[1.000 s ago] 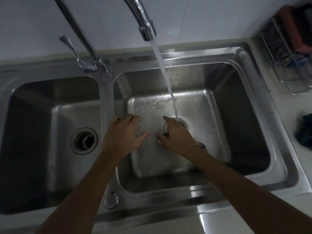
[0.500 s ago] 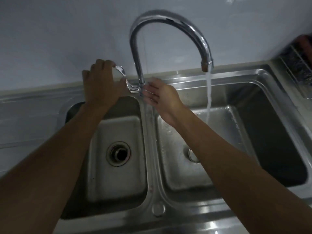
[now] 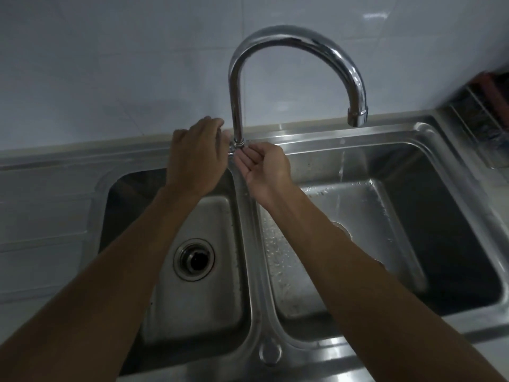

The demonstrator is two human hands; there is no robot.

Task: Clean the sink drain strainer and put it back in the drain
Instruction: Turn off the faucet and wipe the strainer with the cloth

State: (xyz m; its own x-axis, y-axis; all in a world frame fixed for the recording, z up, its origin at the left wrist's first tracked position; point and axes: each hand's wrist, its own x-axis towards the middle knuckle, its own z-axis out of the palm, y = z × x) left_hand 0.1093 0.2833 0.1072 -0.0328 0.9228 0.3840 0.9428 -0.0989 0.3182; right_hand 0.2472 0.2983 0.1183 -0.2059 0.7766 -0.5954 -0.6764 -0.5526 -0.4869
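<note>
Reaching fwd w/ both arms, you've got your left hand [image 3: 195, 158] draped knuckles-up over the faucet [image 3: 237, 106] base; can't tell if it grips anything underneath. Your right hand [image 3: 264, 169] sits palm-up beside it, fingers loose, holding nothing. Strainer [image 3: 343, 228] rim peeks past your right forearm on the right basin [image 3: 454, 205] floor.

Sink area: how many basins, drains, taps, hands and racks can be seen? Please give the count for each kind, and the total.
Basins: 2
Drains: 2, the right one partly hidden by an arm
Tap: 1
Hands: 2
Rack: 1
Total: 8
</note>
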